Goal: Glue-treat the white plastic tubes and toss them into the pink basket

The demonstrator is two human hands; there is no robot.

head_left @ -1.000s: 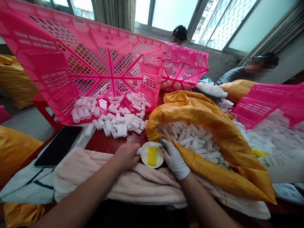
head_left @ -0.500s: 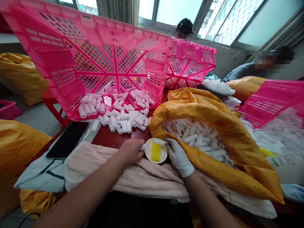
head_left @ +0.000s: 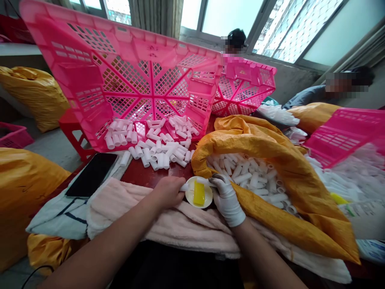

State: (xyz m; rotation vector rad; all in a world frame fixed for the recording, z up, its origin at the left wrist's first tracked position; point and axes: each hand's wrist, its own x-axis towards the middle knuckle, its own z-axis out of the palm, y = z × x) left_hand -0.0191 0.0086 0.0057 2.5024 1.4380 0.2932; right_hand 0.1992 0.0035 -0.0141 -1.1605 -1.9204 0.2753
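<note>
My bare left hand (head_left: 171, 192) is closed on a short white plastic tube (head_left: 184, 187), whose end pokes out at the left rim of a small round white dish (head_left: 190, 197). Inside the dish lies a bright yellow block (head_left: 199, 193). From the right, my right hand (head_left: 227, 197) in a white glove with grey fingertips pinches another white tube (head_left: 203, 181), which reaches across the top of the dish. Its fingertips are partly hidden. Beneath both forearms is a pale pink towel (head_left: 168, 228) along the table edge.
White tubes (head_left: 162, 154) are heaped at the mouth of a tipped pink basket (head_left: 152, 96). To the right, an orange woven sack (head_left: 264, 140) holds more tubes. A black phone (head_left: 92, 175) lies at left. Two people sit beyond, near the windows.
The whole view has shifted slightly, so things appear a little farther right. My right fingers have curled a little more at the tube; the left hand keeps its grip beside the dish.
</note>
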